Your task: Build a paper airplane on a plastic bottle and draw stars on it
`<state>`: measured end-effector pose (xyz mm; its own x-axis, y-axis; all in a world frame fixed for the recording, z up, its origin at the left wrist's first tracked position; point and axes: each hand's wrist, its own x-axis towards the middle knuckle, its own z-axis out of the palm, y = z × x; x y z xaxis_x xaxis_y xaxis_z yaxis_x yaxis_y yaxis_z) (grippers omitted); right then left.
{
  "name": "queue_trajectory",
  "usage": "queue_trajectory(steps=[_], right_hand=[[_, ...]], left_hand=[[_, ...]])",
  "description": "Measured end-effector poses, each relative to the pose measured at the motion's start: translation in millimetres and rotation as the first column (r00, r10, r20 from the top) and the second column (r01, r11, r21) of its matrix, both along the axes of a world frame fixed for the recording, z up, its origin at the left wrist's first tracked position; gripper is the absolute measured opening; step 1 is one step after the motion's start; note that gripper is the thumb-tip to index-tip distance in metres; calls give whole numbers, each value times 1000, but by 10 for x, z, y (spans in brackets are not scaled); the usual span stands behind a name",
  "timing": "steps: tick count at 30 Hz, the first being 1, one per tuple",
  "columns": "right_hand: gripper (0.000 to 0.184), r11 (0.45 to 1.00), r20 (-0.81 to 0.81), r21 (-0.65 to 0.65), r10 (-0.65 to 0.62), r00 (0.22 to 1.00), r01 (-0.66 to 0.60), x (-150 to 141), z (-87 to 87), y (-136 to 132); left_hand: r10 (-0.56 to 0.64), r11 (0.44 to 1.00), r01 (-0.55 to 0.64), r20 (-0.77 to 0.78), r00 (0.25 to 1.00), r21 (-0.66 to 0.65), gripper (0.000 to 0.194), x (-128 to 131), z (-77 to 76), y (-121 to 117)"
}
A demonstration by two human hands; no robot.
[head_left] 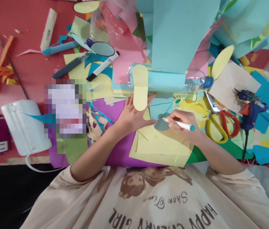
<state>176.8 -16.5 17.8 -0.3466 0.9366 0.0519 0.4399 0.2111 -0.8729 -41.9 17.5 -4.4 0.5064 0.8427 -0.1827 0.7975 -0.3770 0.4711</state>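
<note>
My right hand is closed around a white marker with a green end, its tip touching a light blue paper. Green-blue lines forming an angle are drawn on that paper. Spread out flat, my left hand rests at the paper's left side, with its thumb near the marker tip. A pale yellow paper strip with rounded ends lies over part of the left fingers. Just beyond, a clear plastic bottle with a blue cap lies on its side, with light blue paper about it.
Red- and yellow-handled scissors and a blue glue gun lie to the right. Several markers, including a black-and-white one, lie at upper left. A white corded device is at left. Paper scraps and purple paper cover much of the red table.
</note>
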Motion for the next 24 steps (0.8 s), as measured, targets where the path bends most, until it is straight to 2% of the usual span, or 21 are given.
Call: queue_trajectory(steps=[5,10,16,22,24], right_hand=[[20,999,-7,-11,43,999,-43,-43,2,-39],[20,996,-38,-25,81,996,-82,-58,-10,-78],[21,995,-24,14,100,995,-100,-60,-45,-103],[18,996,-16,35,84,996,-84,-76,-27,-93],[18,995,-6,44,84,996,-84,-77,-30,-92]], left_hand=[[5,1000,-5,5,1000,25,94,2,-14,-2],[10,1000,-10,-12,1000,-7,93,18,27,6],[11,1000,-11,-8,1000,-17,93,21,46,9],[-4,1000,4,10,1000,24,72,6,31,-1],[-2,1000,2,7,1000,26,71,7,34,0]])
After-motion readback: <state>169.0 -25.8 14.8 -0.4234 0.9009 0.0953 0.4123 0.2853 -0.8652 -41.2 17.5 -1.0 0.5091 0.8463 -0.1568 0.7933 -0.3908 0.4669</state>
